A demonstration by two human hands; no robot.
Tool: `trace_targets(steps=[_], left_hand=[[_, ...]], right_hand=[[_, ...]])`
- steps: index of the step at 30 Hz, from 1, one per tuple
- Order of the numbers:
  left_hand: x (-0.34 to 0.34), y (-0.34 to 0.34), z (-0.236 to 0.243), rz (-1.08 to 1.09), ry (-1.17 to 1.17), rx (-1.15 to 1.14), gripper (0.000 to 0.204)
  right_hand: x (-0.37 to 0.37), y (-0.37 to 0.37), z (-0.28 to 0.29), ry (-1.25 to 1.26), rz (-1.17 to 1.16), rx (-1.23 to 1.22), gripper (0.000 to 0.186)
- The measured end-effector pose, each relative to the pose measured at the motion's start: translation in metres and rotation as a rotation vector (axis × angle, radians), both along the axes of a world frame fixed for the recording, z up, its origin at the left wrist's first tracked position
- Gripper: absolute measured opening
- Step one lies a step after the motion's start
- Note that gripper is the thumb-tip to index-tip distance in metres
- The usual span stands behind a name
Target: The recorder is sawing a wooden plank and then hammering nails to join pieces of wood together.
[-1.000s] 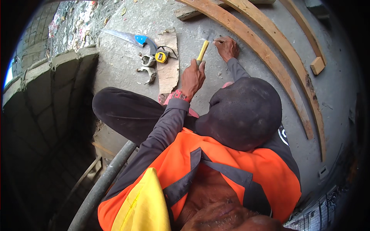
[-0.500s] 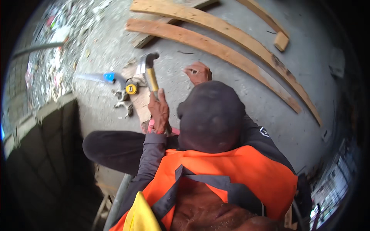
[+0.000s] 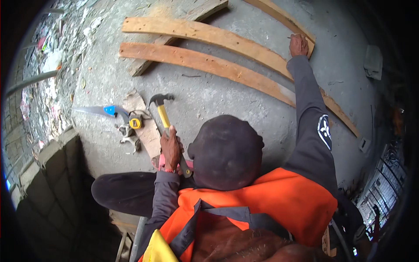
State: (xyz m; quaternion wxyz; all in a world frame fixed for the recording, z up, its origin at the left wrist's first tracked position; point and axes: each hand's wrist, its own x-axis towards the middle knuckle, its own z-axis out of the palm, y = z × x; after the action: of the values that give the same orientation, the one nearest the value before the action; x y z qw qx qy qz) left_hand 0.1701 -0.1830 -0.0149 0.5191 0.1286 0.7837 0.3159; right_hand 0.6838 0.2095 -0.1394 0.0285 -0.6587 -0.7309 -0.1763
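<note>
My left hand [image 3: 171,147] is closed around the handle of a claw hammer [image 3: 163,115], a yellow and black tool whose dark head points away from me. My right hand [image 3: 298,45] reaches far out to the right, over the end of a short wooden piece [image 3: 310,43]. Its fingers look pinched together, with a thin dark bit like a nail sticking out on their left. Two long wooden strips [image 3: 209,62] lie on the floor beneath and beside my right arm. Left of the hammer lie a yellow tape measure [image 3: 135,122] and a handsaw [image 3: 94,111] with a blue part.
A grey timber [image 3: 144,64] lies under the strips' left ends. Beside the tape measure are a brown flat piece [image 3: 150,135] and a crumpled grey item [image 3: 129,139]. A low block wall [image 3: 48,161] stands at left, with rubble [image 3: 56,56] beyond. My bent dark knee [image 3: 120,192] is near it.
My right hand has moved from in front of me out to the far right, onto the wood piece's end. The hammer stays in my left hand. The whole view has shifted slightly.
</note>
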Motion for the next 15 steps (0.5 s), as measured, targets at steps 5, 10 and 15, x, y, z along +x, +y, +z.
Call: trace_targets(steps=[5,10,15], left_hand=[[0.008,0.012,0.004,0.019,-0.106,-0.022,0.038],[0.007,0.013,-0.003,0.097,-0.155,-0.059,0.038],[0.006,0.009,-0.010,0.129,-0.175,-0.092,0.040]], right_hand=[[0.040,0.013,0.002,-0.169,-0.019,-0.166,0.018],[0.034,0.011,0.019,-0.144,0.032,-0.229,0.017],[-0.005,0.012,0.032,-0.057,-0.198,-0.148,0.019]])
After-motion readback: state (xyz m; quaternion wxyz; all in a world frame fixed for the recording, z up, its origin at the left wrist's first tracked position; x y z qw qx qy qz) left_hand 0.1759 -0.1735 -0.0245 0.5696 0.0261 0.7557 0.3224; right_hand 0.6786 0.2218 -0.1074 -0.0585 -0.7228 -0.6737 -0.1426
